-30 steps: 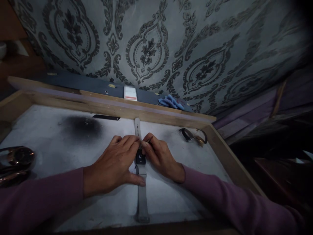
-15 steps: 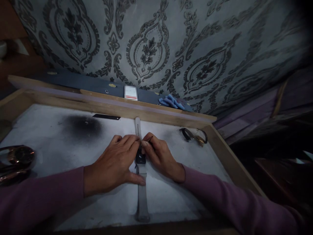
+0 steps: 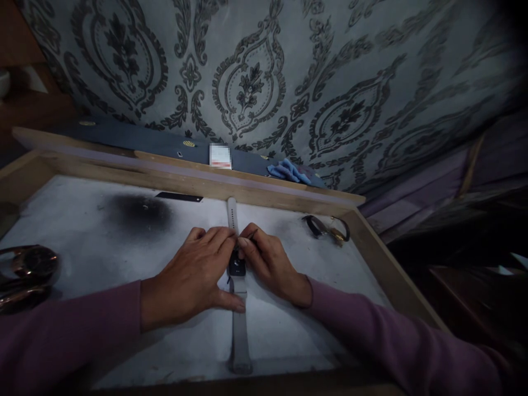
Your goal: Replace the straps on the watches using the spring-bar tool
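Observation:
A smartwatch (image 3: 236,265) with a dark case lies lengthwise on the white work surface, its pale grey strap (image 3: 241,335) stretched out at both ends. My left hand (image 3: 190,278) steadies it, fingers together at the top of the case and thumb across the lower strap. From the other side, my right hand (image 3: 270,261) pinches a thin, dark, pointed tool (image 3: 253,234) against the upper end of the case. Fingers cover the tool's tip and the spot where strap and case meet.
Wooden edging (image 3: 193,177) frames the white surface. Wristwatches (image 3: 37,264) lie at the left, more watches (image 3: 325,228) at the right. A flat black strip (image 3: 179,197) rests along the back. Behind the edging are a blue cloth (image 3: 289,171) and a small white box (image 3: 220,155).
Both hands keep their places on the smartwatch. The tool between my right fingers has shifted very slightly; the other things lie as before.

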### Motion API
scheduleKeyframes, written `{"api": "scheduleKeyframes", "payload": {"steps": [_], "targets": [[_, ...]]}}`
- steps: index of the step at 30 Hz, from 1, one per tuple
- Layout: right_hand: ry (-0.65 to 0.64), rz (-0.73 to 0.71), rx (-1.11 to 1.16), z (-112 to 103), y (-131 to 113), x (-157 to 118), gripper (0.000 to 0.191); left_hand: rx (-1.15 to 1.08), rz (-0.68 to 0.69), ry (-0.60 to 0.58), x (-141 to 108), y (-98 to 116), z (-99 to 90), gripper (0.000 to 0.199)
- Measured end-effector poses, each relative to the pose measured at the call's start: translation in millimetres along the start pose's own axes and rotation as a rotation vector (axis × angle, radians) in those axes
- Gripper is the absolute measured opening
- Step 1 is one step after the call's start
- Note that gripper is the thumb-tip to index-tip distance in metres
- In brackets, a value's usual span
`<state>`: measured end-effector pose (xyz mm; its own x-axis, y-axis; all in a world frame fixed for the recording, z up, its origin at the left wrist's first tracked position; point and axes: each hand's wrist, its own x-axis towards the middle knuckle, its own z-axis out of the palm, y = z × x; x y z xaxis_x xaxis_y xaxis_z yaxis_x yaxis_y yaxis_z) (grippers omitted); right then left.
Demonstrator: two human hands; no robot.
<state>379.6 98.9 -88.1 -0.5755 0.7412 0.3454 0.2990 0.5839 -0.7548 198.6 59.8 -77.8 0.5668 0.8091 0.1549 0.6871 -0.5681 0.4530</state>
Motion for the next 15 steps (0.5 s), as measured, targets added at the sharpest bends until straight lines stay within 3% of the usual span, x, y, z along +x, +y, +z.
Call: {"api": "scheduleKeyframes", "payload": {"steps": [15], "targets": [[0.005,-0.036,-0.027,-0.2,0.6,0.8,0.017,0.012,0.007,0.001,0.1,-0.6,-0.1,0.065]]}}
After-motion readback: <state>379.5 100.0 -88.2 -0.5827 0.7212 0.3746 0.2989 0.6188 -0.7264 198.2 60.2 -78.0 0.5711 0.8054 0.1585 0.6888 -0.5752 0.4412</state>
